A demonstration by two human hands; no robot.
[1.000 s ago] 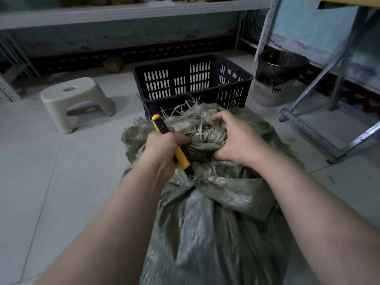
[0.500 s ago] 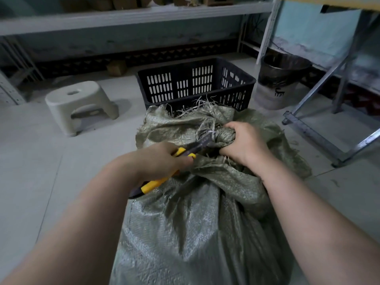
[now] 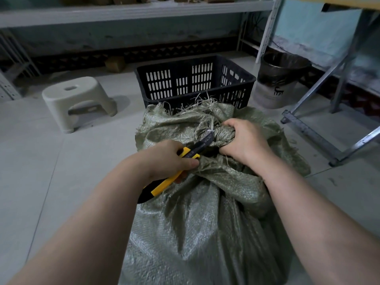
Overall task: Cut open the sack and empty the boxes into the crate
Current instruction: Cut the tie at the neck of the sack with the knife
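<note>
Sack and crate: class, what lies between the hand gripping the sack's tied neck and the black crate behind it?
In the head view, between the right hand and the crate lie only the sack's bunched top and frayed strands.

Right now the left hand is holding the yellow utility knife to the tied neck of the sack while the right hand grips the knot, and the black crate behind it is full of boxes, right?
Not quite: the head view shows the black crate empty. The rest holds: left hand has the yellow utility knife at the sack neck, right hand grips the knot.
</note>
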